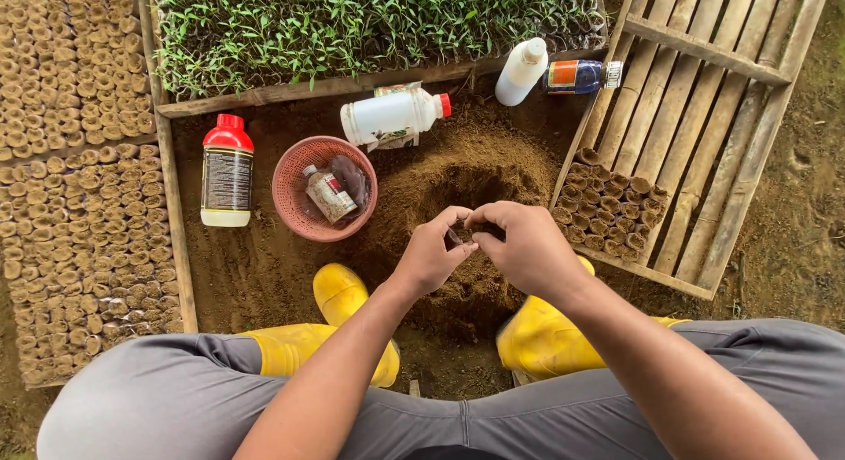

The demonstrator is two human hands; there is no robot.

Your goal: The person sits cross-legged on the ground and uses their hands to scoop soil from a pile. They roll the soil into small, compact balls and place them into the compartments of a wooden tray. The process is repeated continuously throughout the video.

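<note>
Grey-trousered knees (176, 398) and yellow boots (352, 319) frame the bottom of the view, the person squatting on the ground. Above the soil mound (475, 187), the left hand (431, 257) and right hand (528, 249) meet, fingers (462, 220) pinched narrowly together on a small dark piece (455, 240) between them; what it is cannot be told. Left of the mound sits a pink basket (295, 205) holding a small bottle (327, 194). Soil-filled cups (607, 209) cluster at the bamboo rack's (704, 117) near corner.
</note>
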